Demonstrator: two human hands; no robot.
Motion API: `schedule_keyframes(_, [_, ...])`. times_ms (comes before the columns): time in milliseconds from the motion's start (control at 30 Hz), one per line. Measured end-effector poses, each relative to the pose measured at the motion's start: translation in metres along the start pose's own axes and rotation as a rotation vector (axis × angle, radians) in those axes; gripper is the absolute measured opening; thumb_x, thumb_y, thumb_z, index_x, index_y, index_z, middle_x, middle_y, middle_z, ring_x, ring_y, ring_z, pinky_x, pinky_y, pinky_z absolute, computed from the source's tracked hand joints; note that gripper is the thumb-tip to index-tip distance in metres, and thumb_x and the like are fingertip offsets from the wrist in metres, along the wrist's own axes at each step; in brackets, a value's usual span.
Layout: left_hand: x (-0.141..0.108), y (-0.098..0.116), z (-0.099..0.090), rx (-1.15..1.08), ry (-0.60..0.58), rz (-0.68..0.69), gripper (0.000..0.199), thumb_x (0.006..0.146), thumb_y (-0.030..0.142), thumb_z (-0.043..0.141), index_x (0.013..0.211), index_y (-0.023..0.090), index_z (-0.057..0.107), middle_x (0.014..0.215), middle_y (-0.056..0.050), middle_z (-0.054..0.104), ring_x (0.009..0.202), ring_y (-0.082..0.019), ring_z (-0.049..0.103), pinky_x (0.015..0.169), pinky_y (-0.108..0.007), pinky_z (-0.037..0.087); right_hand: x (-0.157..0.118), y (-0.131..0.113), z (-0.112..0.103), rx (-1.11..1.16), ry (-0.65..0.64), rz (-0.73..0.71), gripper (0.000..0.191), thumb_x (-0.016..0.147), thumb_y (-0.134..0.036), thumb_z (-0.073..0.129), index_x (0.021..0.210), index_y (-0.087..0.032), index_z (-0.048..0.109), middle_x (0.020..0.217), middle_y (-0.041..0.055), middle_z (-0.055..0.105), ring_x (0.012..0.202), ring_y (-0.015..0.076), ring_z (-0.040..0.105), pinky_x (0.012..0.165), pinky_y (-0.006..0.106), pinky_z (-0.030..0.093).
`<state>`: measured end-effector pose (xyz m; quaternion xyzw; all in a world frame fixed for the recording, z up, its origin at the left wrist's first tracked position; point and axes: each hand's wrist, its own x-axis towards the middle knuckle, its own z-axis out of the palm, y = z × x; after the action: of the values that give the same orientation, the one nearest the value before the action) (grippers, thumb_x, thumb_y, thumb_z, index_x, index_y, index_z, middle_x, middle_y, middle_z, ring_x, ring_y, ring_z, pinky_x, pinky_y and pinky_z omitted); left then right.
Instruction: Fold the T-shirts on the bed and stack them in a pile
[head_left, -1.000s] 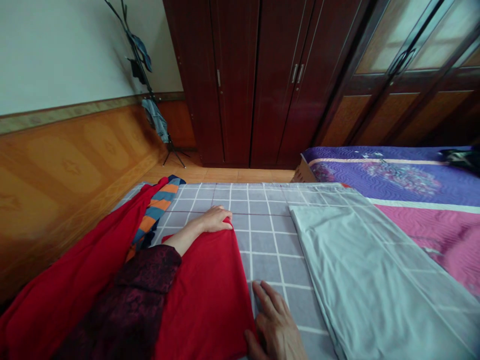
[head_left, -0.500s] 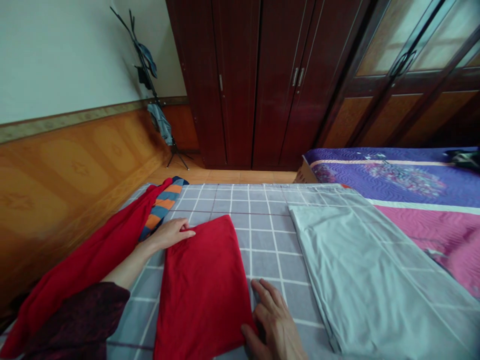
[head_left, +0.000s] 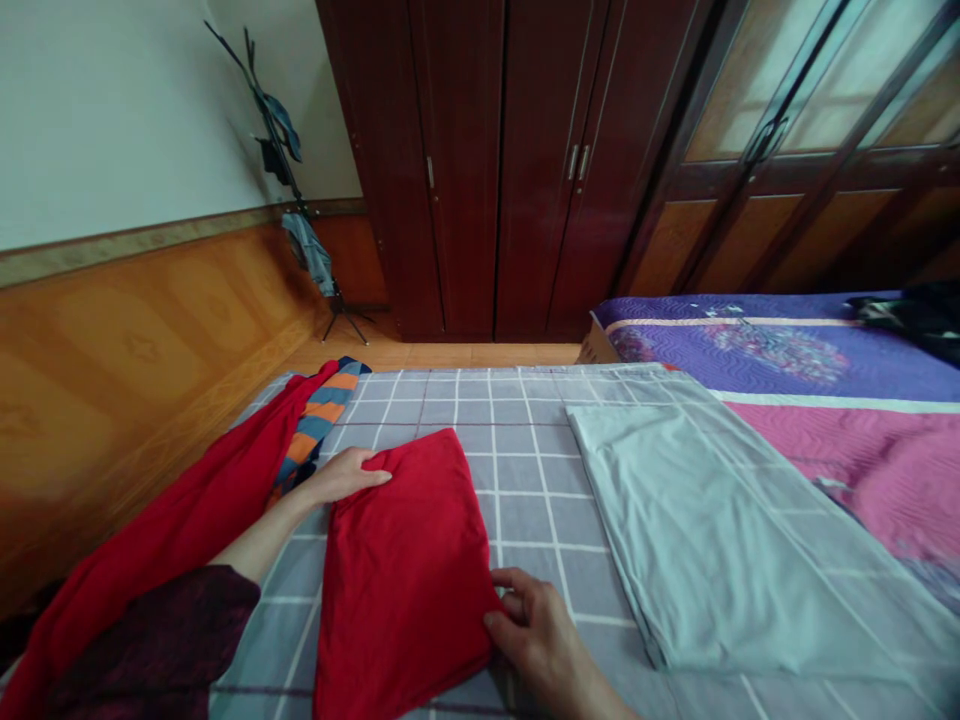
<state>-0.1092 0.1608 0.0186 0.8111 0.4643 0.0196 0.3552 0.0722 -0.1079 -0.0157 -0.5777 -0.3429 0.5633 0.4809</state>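
A folded red cloth (head_left: pixel 409 580) lies on the grey checked bed sheet (head_left: pixel 525 480). At its upper left corner is my left hand (head_left: pixel 349 477), thumb on top and the other fingers curled at the edge, closed on the cloth. My right hand (head_left: pixel 536 625) pinches the right edge of the same cloth between thumb and fingers. To the right, a pale green folded cloth (head_left: pixel 720 550) lies flat on the sheet. Along the left side stretches a long red cloth (head_left: pixel 180 520), partly behind my left forearm, beside a blue and orange striped cloth (head_left: pixel 319 415).
A second bed with a purple and pink cover (head_left: pixel 787 345) stands at the right. Dark red wardrobes (head_left: pixel 465 180) are at the back. A coat rack (head_left: pixel 289 170) stands in the left corner, by the tan wall panel (head_left: pixel 135 360).
My right hand has moved up slightly along the red cloth's right edge and its fingers have closed on it. My left hand has stayed at the upper left corner. The view has shifted slightly right.
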Motion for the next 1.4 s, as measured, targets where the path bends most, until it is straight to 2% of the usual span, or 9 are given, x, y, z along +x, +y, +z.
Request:
schedule_keyframes(133, [-0.005,0.003,0.0,-0.257,-0.082,0.087,0.046,0.069,0.053,0.063,0.096,0.017,0.064,0.096,-0.005,0.072,0.1,-0.027,0.064,0.088,-0.035,0.049,-0.009,-0.013,0.002,0.21,-0.047,-0.033,0.036,0.067,-0.038,0.064,0.092,-0.012,0.063,0.064,0.0018,0.061,0.053,0.0105,0.051,0.051,0.023,0.037])
schedule_keyframes(267, [-0.005,0.021,-0.012,-0.377,-0.02,0.008,0.055,0.062,0.044,0.077,0.107,0.017,0.061,0.1,-0.007,0.072,0.102,-0.028,0.064,0.089,-0.037,0.052,-0.025,-0.034,-0.01,0.165,-0.03,-0.097,0.032,0.07,-0.033,0.061,0.094,-0.013,0.067,0.066,0.0007,0.061,0.048,0.0064,0.044,0.046,0.019,0.035])
schedule_keyframes(467, [0.0,0.117,-0.016,-0.594,-0.095,0.115,0.061,0.068,0.041,0.076,0.121,0.02,0.053,0.1,-0.004,0.072,0.091,-0.025,0.068,0.082,-0.038,0.056,-0.068,-0.07,-0.063,0.119,0.108,-0.191,0.036,0.073,-0.036,0.06,0.101,-0.014,0.068,0.062,-0.0014,0.057,0.048,0.0057,0.042,0.043,0.017,0.032])
schedule_keyframes(700, [0.031,0.242,0.042,-0.743,-0.263,0.367,0.062,0.062,0.035,0.081,0.114,0.012,0.054,0.105,-0.01,0.069,0.091,-0.024,0.067,0.076,-0.034,0.057,-0.133,-0.076,-0.148,0.076,0.469,-0.182,0.046,0.071,-0.043,0.067,0.107,-0.014,0.068,0.056,-0.0003,0.056,0.047,0.0092,0.046,0.044,0.021,0.034])
schedule_keyframes(900, [0.066,0.315,0.095,-0.851,-0.503,0.441,0.048,0.06,0.026,0.082,0.1,0.012,0.06,0.097,-0.009,0.07,0.077,-0.017,0.067,0.071,-0.027,0.054,-0.169,-0.071,-0.208,0.114,0.665,-0.216,0.048,0.07,-0.04,0.071,0.108,-0.012,0.068,0.059,0.0015,0.058,0.049,0.0099,0.048,0.045,0.022,0.037])
schedule_keyframes(1033, [0.099,0.328,0.14,-0.763,-0.532,0.414,0.04,0.06,0.029,0.08,0.093,0.014,0.063,0.089,-0.006,0.071,0.077,-0.019,0.066,0.071,-0.029,0.052,-0.163,-0.045,-0.246,0.126,0.751,-0.169,0.048,0.069,-0.039,0.07,0.106,-0.009,0.067,0.055,0.0004,0.057,0.047,0.0099,0.049,0.044,0.022,0.036])
schedule_keyframes(1200, [0.133,0.305,0.198,-0.623,-0.373,0.31,0.022,0.056,0.018,0.076,0.067,0.015,0.057,0.055,0.004,0.06,0.053,-0.013,0.058,0.053,-0.023,0.042,-0.14,0.009,-0.279,0.019,0.835,0.044,0.053,0.067,-0.044,0.063,0.107,-0.009,0.065,0.045,-0.0025,0.052,0.041,0.0122,0.048,0.038,0.022,0.034])
schedule_keyframes(1300, [0.141,0.294,0.206,-0.585,-0.342,0.314,0.018,0.056,0.016,0.072,0.067,0.014,0.058,0.058,0.003,0.062,0.052,-0.012,0.057,0.051,-0.022,0.041,-0.134,0.025,-0.282,-0.049,0.901,0.073,0.059,0.068,-0.046,0.058,0.112,-0.007,0.062,0.042,-0.0029,0.052,0.039,0.013,0.047,0.038,0.023,0.033])
schedule_keyframes(1400, [0.144,0.296,0.195,-0.571,-0.355,0.353,0.021,0.059,0.021,0.071,0.076,0.013,0.061,0.069,-0.001,0.067,0.058,-0.014,0.061,0.056,-0.024,0.045,-0.136,0.025,-0.278,-0.043,0.907,0.056,0.062,0.067,-0.048,0.058,0.113,-0.006,0.059,0.045,-0.0028,0.052,0.041,0.0123,0.046,0.04,0.023,0.03])
